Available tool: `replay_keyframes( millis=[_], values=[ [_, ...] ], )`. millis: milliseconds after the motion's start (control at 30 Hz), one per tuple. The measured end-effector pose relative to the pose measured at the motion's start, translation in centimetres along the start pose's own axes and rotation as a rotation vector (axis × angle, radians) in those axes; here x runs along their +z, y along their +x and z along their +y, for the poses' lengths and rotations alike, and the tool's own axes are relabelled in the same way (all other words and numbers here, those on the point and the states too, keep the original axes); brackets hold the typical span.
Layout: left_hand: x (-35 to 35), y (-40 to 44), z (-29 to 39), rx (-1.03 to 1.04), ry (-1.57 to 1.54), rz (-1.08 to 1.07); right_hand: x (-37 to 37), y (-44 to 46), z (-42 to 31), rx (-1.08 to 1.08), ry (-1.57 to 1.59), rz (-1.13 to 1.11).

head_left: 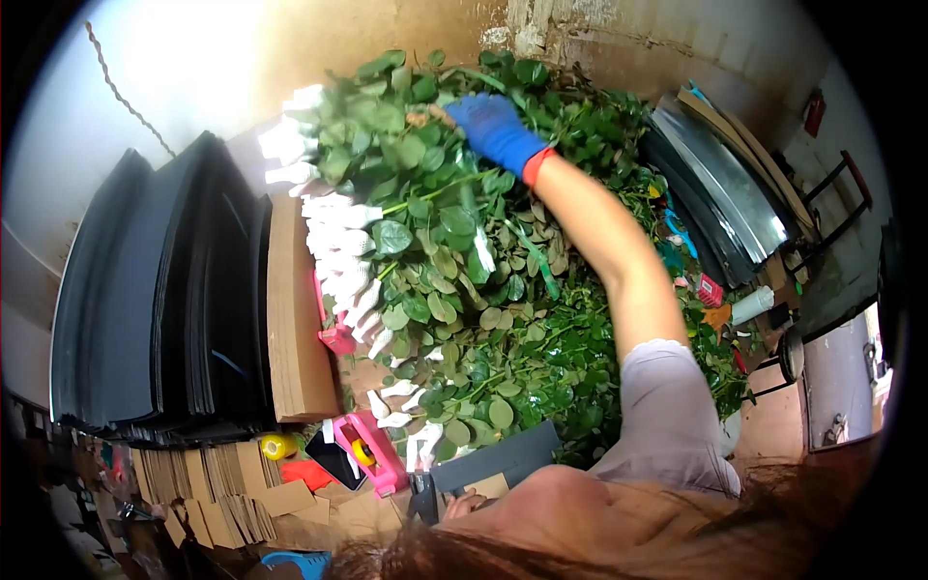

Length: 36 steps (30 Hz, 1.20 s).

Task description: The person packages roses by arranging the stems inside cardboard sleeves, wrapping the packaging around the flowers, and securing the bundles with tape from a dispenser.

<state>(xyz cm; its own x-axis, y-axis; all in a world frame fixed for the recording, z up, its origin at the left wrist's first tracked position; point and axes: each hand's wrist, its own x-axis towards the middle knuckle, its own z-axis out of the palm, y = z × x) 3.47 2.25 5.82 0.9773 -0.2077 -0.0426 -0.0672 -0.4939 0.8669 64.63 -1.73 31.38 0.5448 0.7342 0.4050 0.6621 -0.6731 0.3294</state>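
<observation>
The right hand (pixel 491 126), in blue glove, is among the leafy stems (pixel 454 227), which lie in a big pile beside the black sheets (pixel 184 290); the left hand (pixel 464 504) is near the pink tape dispenser (pixel 379 454). I cannot tell whether either hand is open or closed

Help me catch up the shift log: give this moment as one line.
right hand: gloved, among leafy stems, grip unclear | left hand: low, beside cardboard | white-wrapped ends: stems' left side
</observation>
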Motion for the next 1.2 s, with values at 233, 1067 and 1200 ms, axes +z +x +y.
replay_keyframes(
  millis=[233,1067,1200],
  values=[
    [0.8,-1.5,0.0,-0.043,-0.043,0.043,-14.5,-5.2,0.3,0.070,-0.212,0.055],
    [-1.3,-1.6,3.2,0.054,0.139,-0.083,-9.3,-37.5,-8.8,0.082,0.402,-0.194],
    [-1.5,-1.4,3.8,0.022,0.152,-0.109,-2.1,-42.2,-6.3,0.042,-0.068,-0.362]
  ],
)
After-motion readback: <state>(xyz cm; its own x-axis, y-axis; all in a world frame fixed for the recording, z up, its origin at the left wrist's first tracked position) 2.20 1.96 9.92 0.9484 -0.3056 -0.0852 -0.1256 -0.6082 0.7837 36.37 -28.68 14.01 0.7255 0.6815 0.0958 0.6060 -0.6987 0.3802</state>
